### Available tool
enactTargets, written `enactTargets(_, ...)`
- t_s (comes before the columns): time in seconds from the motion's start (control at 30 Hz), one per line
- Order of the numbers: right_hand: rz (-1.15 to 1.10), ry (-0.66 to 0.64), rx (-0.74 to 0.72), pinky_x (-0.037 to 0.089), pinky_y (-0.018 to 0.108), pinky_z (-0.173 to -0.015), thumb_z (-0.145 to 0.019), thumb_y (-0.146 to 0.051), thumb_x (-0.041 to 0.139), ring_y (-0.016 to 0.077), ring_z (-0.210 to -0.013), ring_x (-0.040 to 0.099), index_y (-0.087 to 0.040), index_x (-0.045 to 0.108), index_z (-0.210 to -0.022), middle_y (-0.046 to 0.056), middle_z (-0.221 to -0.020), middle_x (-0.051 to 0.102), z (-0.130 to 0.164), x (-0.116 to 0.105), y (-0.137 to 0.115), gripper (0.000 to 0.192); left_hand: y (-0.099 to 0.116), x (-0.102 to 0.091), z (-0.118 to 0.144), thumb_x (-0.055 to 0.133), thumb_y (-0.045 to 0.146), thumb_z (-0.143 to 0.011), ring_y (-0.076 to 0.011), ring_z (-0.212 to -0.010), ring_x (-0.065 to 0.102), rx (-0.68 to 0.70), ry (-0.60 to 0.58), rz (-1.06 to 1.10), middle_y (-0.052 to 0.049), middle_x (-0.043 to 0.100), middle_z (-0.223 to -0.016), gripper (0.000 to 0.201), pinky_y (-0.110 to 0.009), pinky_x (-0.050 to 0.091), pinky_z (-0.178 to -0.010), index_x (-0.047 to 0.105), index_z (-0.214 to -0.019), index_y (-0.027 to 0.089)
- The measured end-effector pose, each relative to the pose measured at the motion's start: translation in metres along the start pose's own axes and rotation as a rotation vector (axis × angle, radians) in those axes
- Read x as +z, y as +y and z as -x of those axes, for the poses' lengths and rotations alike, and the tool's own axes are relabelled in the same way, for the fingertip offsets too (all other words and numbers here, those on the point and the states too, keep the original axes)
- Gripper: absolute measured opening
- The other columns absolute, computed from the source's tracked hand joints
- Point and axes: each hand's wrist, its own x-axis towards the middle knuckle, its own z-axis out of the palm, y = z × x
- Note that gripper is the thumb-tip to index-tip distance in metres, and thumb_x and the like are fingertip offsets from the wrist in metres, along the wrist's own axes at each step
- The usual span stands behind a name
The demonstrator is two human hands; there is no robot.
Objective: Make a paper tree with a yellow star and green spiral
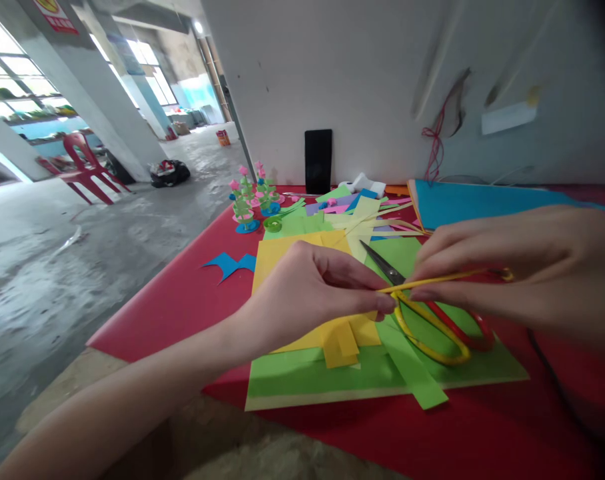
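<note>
A narrow yellow paper strip [447,277] is stretched between my hands, its far end curling at the right. My left hand [327,280] pinches the strip's left end between thumb and fingers. My right hand [487,260] is closed on the same strip farther along. Under the strip lie scissors [422,320] with one yellow and one red handle, blades pointing up and left. They rest on green paper sheets [312,373] beside a yellow sheet [282,267]. Small yellow paper pieces [341,343] and a green paper strip [417,377] lie near the front.
Two small paper plants [243,203] stand at the table's back left, near a green paper roll [272,225]. Blue paper scraps [228,265] lie on the red tabletop [182,300]. A black phone [318,161] leans on the wall. Blue sheets [482,207] lie back right.
</note>
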Motion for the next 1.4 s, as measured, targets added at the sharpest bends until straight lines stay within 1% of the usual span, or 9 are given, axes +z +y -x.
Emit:
enactTargets(0.13, 0.028, 0.038, -0.01, 0.045, 0.022, -0.049, -0.072, -0.039, 0.064, 0.0092, -0.06, 0.06, -0.034, 0.064, -0.065, -0.012, -0.071, 0.065, 0.0, 0.0, 0.003, 0.009, 0.0, -0.002, -0.001, 0.065, 0.027, -0.07, -0.0102, -0.07, 0.067, -0.072, -0.103, 0.104, 0.002, 0.071, -0.07, 0.012, -0.018, 0.052, -0.074, 0.071, -0.075, 0.018)
enactTargets(0.27, 0.002, 0.054, 0.031, 0.046, 0.022, -0.051, -0.068, -0.04, 0.068, 0.0088, -0.059, 0.059, -0.033, 0.064, -0.062, -0.012, -0.068, 0.064, -0.002, -0.001, 0.005, 0.01, -0.001, -0.003, -0.004, 0.064, 0.024, -0.072, -0.0124, -0.071, 0.066, -0.136, -0.168, 0.252, 0.001, 0.071, -0.071, 0.013, -0.023, 0.053, -0.075, 0.07, -0.079, 0.016)
enactTargets(0.47, -0.148, -0.056, 0.036, 0.047, 0.02, -0.044, -0.07, -0.044, 0.065, 0.0089, -0.055, 0.059, -0.032, 0.07, -0.066, -0.006, -0.069, 0.064, -0.004, -0.005, 0.005, 0.013, -0.001, -0.005, -0.003, 0.061, 0.02, -0.075, -0.0134, -0.071, 0.068, -0.211, -0.29, 0.359, 0.0, 0.072, -0.071, 0.01, -0.026, 0.049, -0.083, 0.07, -0.078, 0.015)
enactTargets(0.57, -0.203, -0.091, 0.023, 0.047, 0.02, -0.043, -0.071, -0.041, 0.065, 0.0091, -0.054, 0.058, -0.03, 0.071, -0.067, -0.004, -0.069, 0.064, -0.005, -0.006, 0.005, 0.012, -0.001, -0.004, -0.003, 0.06, 0.016, -0.075, -0.0141, -0.07, 0.068, -0.239, -0.326, 0.39, 0.0, 0.072, -0.071, 0.01, -0.024, 0.052, -0.076, 0.069, -0.078, 0.014)
enactTargets(0.73, -0.147, -0.013, 0.048, 0.047, 0.02, -0.046, -0.066, -0.045, 0.068, 0.0099, -0.057, 0.058, -0.031, 0.067, -0.065, -0.006, -0.065, 0.064, -0.006, -0.004, 0.01, 0.014, -0.004, -0.001, -0.004, 0.063, 0.016, -0.073, -0.0122, -0.067, 0.067, -0.175, -0.253, 0.42, 0.0, 0.072, -0.071, 0.008, -0.022, 0.053, -0.07, 0.069, -0.077, 0.014)
enactTargets(0.9, -0.265, -0.023, 0.12, 0.047, 0.018, -0.047, -0.065, -0.04, 0.07, 0.0091, -0.056, 0.058, -0.031, 0.067, -0.066, -0.008, -0.065, 0.064, -0.006, -0.003, 0.012, 0.009, -0.006, 0.0, -0.004, 0.066, 0.018, -0.071, -0.0115, -0.068, 0.067, -0.143, -0.197, 0.439, -0.001, 0.072, -0.071, 0.006, -0.021, 0.052, -0.07, 0.068, -0.076, 0.014)
enactTargets(1.1, -0.224, 0.17, 0.214, 0.049, 0.03, -0.051, -0.066, -0.051, 0.064, 0.019, -0.066, 0.06, -0.029, 0.07, -0.071, -0.001, -0.064, 0.061, -0.006, 0.001, 0.007, 0.023, -0.006, 0.001, -0.003, 0.067, 0.016, -0.07, -0.0119, -0.069, 0.068, -0.13, -0.144, 0.456, -0.001, 0.072, -0.072, 0.007, -0.021, 0.053, -0.072, 0.066, -0.076, 0.013)
enactTargets(1.2, -0.228, 0.213, 0.233, 0.05, 0.032, -0.053, -0.065, -0.052, 0.063, 0.021, -0.07, 0.06, -0.029, 0.07, -0.074, 0.0, -0.064, 0.061, -0.007, 0.003, 0.007, 0.026, -0.006, 0.001, -0.004, 0.068, 0.016, -0.069, -0.0123, -0.07, 0.068, -0.127, -0.128, 0.456, -0.001, 0.072, -0.072, 0.007, -0.02, 0.053, -0.071, 0.065, -0.075, 0.013)
enactTargets(1.4, -0.334, 0.228, 0.252, 0.052, 0.03, -0.053, -0.067, -0.041, 0.066, 0.019, -0.07, 0.062, -0.031, 0.07, -0.076, -0.002, -0.07, 0.064, -0.004, -0.001, 0.005, 0.014, -0.005, 0.001, -0.005, 0.068, 0.016, -0.068, -0.0128, -0.069, 0.068, -0.124, -0.107, 0.436, -0.001, 0.072, -0.071, 0.007, -0.02, 0.053, -0.071, 0.066, -0.074, 0.012)
